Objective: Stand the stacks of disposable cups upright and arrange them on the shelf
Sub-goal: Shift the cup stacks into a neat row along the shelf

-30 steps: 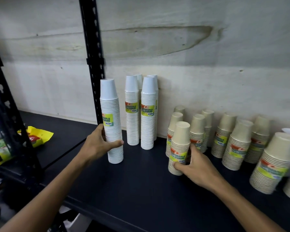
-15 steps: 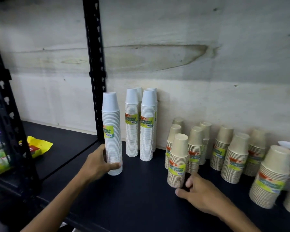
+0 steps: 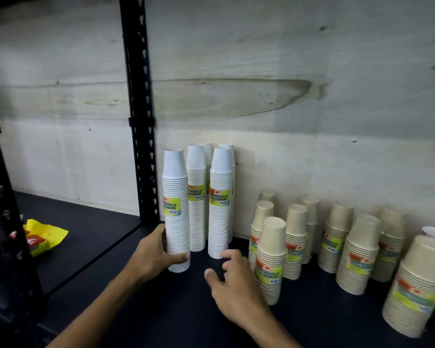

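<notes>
White cups make a tall stack (image 3: 175, 209) that stands upright on the dark shelf (image 3: 161, 312), just beside the black post (image 3: 141, 121). The left hand (image 3: 152, 254) holds this stack low down. Its thumb curls round the front near the bottom and its fingers go behind.

More tall white stacks (image 3: 220, 204) stand upright on the far side of the held stack from the post, close to the pale wall (image 3: 287, 59). They are just beside the held stack; I cannot tell if they touch it.

The right hand (image 3: 232, 285) is over the shelf, farther from the post than the held stack. Its fingers are spread loose and it holds nothing. Its fingertips are near the bottom of the front white stack, but I cannot tell if they touch it.

Short tan stacks (image 3: 271, 259) stand even farther from the post. The nearest one is just beside the right hand.

On the other side of the post, a yellow bag (image 3: 44, 236) lies on the shelf, well apart from the cups.
</notes>
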Demonstrator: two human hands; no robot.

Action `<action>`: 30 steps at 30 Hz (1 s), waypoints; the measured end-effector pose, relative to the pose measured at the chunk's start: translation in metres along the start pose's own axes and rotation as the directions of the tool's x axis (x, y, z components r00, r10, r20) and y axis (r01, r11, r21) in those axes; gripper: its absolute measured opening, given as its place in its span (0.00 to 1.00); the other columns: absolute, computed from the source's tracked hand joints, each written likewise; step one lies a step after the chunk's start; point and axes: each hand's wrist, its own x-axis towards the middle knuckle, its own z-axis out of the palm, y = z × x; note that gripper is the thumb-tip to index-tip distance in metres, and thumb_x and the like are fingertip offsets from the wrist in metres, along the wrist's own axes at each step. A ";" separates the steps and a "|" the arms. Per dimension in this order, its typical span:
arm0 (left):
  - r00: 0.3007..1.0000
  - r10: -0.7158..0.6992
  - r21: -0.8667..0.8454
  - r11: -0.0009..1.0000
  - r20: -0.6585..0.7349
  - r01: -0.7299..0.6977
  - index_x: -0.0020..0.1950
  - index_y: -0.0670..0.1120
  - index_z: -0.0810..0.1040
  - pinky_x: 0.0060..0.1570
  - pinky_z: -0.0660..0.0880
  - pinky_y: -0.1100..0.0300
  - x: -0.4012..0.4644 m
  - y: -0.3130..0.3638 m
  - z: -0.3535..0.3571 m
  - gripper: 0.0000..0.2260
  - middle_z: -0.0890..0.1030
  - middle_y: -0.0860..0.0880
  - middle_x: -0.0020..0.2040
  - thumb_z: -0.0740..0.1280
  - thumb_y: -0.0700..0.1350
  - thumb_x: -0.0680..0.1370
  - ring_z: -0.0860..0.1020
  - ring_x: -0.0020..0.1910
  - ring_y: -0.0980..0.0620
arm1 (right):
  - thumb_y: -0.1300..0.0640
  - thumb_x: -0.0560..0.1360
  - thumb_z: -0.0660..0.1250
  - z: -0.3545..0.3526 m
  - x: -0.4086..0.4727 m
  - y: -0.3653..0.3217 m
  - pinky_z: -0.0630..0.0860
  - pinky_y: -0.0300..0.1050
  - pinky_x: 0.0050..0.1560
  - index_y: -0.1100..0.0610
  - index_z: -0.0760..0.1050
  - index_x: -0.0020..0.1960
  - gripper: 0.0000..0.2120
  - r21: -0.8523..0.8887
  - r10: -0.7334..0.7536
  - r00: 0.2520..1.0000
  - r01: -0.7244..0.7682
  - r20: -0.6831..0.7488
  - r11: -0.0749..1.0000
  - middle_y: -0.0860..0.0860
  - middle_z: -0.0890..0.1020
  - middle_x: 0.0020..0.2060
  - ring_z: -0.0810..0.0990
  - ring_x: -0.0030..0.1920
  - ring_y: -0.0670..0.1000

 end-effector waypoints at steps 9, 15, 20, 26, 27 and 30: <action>0.959 0.047 -0.148 0.989 0.279 -0.005 0.68 0.59 0.67 0.59 0.76 0.63 0.020 -0.013 0.002 0.37 0.81 0.60 0.60 0.81 0.48 0.64 0.78 0.58 0.65 | 0.52 0.75 0.71 0.039 0.057 -0.003 0.60 0.43 0.73 0.59 0.46 0.79 0.44 0.203 0.131 0.981 -0.100 -0.146 0.974 0.55 0.57 0.76 0.61 0.75 0.52; 0.922 0.068 -0.171 0.985 0.380 -0.003 0.68 0.55 0.71 0.62 0.76 0.59 0.037 -0.022 0.004 0.34 0.81 0.58 0.60 0.80 0.46 0.65 0.79 0.60 0.60 | 0.57 0.73 0.71 0.049 0.080 0.006 0.63 0.48 0.75 0.54 0.51 0.79 0.42 0.283 0.146 0.977 -0.098 -0.153 0.954 0.50 0.64 0.75 0.65 0.74 0.49; 0.908 0.051 -0.168 0.986 0.415 0.021 0.62 0.51 0.77 0.57 0.78 0.59 0.050 -0.026 0.010 0.26 0.84 0.54 0.55 0.79 0.43 0.66 0.82 0.54 0.57 | 0.61 0.76 0.68 0.052 0.089 0.011 0.65 0.46 0.73 0.51 0.56 0.78 0.35 0.279 0.135 0.971 -0.077 -0.196 0.957 0.47 0.70 0.73 0.69 0.72 0.48; 0.884 0.076 -0.163 0.987 0.462 0.001 0.63 0.51 0.76 0.56 0.78 0.61 0.058 -0.024 0.011 0.27 0.83 0.54 0.56 0.79 0.41 0.66 0.81 0.56 0.57 | 0.59 0.77 0.67 0.056 0.094 0.014 0.68 0.46 0.71 0.50 0.56 0.78 0.33 0.267 0.134 0.970 -0.076 -0.205 0.961 0.47 0.73 0.71 0.72 0.70 0.49; 0.882 0.082 -0.164 0.987 0.465 -0.005 0.62 0.50 0.76 0.55 0.78 0.61 0.059 -0.024 0.011 0.27 0.83 0.53 0.56 0.79 0.41 0.66 0.81 0.55 0.57 | 0.59 0.77 0.67 0.056 0.094 0.014 0.69 0.46 0.70 0.50 0.58 0.77 0.32 0.267 0.137 0.968 -0.078 -0.210 0.961 0.47 0.74 0.70 0.73 0.69 0.49; 0.884 0.091 -0.167 0.986 0.459 -0.015 0.59 0.48 0.78 0.52 0.79 0.60 0.062 -0.024 0.012 0.24 0.84 0.49 0.53 0.78 0.38 0.65 0.82 0.52 0.55 | 0.58 0.77 0.67 0.056 0.094 0.015 0.71 0.44 0.67 0.51 0.60 0.76 0.30 0.249 0.141 0.965 -0.084 -0.222 0.965 0.48 0.76 0.68 0.75 0.67 0.50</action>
